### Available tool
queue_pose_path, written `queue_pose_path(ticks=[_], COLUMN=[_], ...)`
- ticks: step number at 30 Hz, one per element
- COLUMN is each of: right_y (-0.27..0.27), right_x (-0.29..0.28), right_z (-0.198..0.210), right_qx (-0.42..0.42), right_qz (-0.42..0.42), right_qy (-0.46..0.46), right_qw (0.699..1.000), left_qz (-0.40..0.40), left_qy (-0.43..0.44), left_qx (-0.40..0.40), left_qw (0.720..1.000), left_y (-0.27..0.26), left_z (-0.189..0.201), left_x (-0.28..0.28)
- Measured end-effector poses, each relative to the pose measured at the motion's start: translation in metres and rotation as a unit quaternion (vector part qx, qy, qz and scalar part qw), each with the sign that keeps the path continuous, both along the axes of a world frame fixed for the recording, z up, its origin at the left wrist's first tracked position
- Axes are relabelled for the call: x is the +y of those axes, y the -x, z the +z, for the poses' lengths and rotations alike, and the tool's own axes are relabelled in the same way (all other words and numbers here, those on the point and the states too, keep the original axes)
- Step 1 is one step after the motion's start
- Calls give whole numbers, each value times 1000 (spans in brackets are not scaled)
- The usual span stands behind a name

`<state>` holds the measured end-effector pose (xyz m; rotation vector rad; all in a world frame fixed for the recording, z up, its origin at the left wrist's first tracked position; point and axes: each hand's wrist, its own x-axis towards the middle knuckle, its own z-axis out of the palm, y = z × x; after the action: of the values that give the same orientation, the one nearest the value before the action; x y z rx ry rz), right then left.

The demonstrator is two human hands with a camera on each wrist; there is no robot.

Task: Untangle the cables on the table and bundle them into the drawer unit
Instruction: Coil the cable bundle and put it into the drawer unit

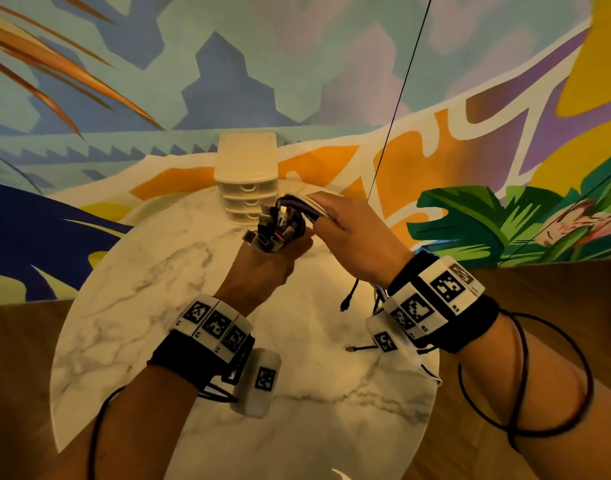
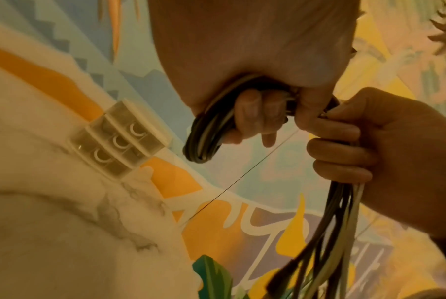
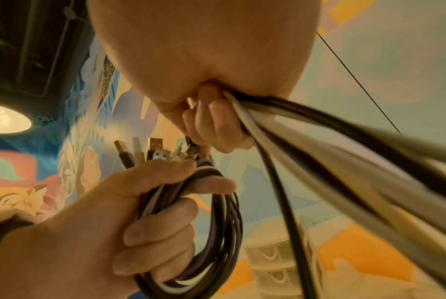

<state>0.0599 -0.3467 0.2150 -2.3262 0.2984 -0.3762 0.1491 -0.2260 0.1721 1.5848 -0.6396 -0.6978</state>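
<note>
usb cables (image 3: 211,232) gathered in a coil above the marble table's (image 1: 131,306) far edge, left hand (image 1: 262,268) curled tight round them, right hand (image 1: 352,237) gripping loose tails. coiling half done; drawer unit (image 1: 245,174) at far edge, all drawers closed, stowing left.

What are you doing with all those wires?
A person is winding cables into a coil over a marble table. The left hand grips the coil with the plugs sticking up. The right hand holds the loose strands, whose ends dangle below. The drawer unit at the back of the table is shut.
</note>
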Motion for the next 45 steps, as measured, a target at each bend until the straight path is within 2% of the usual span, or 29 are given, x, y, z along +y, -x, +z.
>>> queue_pose_path(ticks=[3,7,16,20,24,26,31,35,40,42,43,45], right_y=[-4,-3,-2,-1,-1,-2,-4,9,11,7,6,5], right_x=[6,13,17,18,20,24,42,54,65,62,57,41], right_z=[5,7,-3,-2,0,-1,-8,-25,-60,-65,-65,-64], right_qx=[-17,-34,-50,-14,33,41,13,-2,19,59,92,160], right_qz=[-13,-27,-55,-40,9,10,-2,-27,-35,-24,-7,36], right_qy=[17,17,-47,1,20,51,77,-8,-143,-215,-220,-155], right_qw=[1000,999,996,999,999,998,997,1000,989,975,971,974], left_qz=[-10,-15,-10,-6,-3,6,82,125,65,23,-3,-67], left_qy=[91,138,155,146,125,118,171,217,281,289,288,279], left_qx=[15,46,62,67,69,91,200,239,242,258,265,267], left_qw=[996,989,986,987,990,989,961,938,926,922,920,920], left_y=[5,7,15,15,13,10,3,-8,-11,-5,-4,-5], left_z=[2,-1,-1,-2,-1,0,6,22,40,44,45,48], left_x=[0,-4,-5,-7,-7,-9,-14,-12,-6,-3,-1,5])
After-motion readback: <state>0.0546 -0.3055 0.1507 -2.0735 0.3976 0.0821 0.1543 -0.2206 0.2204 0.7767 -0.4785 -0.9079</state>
